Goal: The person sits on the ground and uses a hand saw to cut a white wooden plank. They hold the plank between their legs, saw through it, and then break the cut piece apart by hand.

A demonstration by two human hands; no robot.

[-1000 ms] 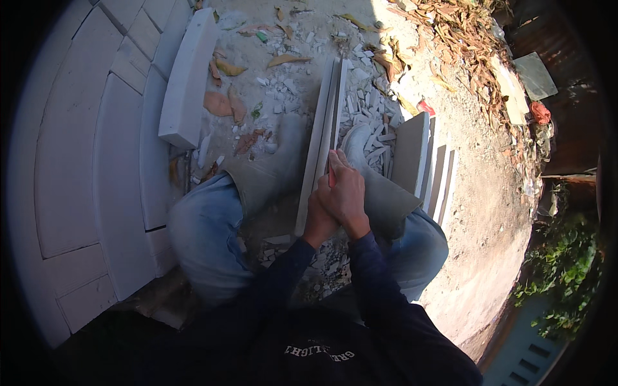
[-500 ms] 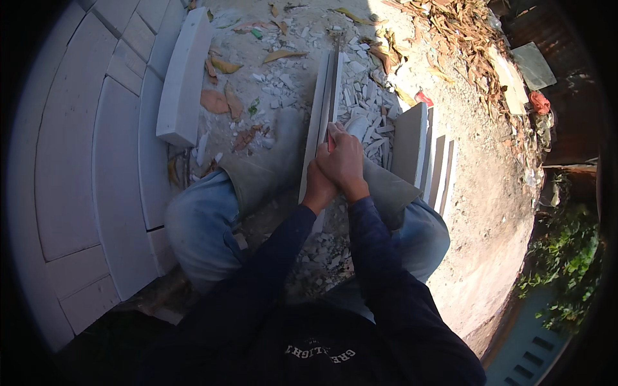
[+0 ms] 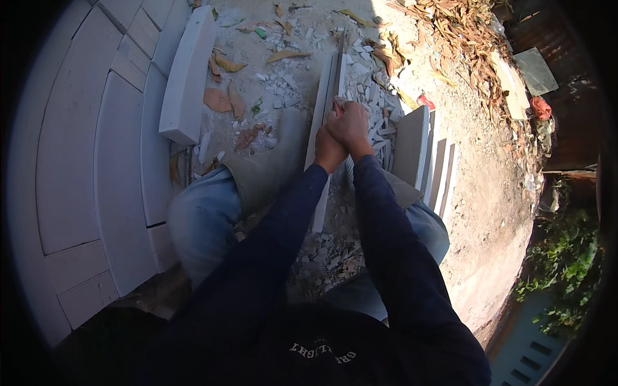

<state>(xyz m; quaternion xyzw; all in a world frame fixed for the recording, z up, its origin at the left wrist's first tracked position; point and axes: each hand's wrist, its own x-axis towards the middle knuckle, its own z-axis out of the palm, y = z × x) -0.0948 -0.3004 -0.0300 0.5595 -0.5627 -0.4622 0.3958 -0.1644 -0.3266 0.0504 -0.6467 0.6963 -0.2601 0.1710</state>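
Note:
My two hands are close together over a long pale board (image 3: pixel 321 209) that stretches away from me between my knees. On its top lies a narrow dark straight strip (image 3: pixel 340 55), apparently a straightedge. My right hand (image 3: pixel 353 125) is closed around a small tool with a red handle (image 3: pixel 338 110); its working end is hidden by the fingers. My left hand (image 3: pixel 329 152) is closed just nearer to me, its wrist against the right one. Whether it grips the tool, the strip or the board edge is hidden.
A thick pale block (image 3: pixel 187 77) stands at left beside a stack of pale blocks (image 3: pixel 119 186). Several thin slabs (image 3: pixel 412 145) stand on edge at right. Broken chips (image 3: pixel 283 90) cover the ground around the board. Dry leaves (image 3: pixel 444 45) lie at far right.
Both hands have moved a little away from me along the board, with the red-handled tool still in the right hand. My forearms reach farther out.

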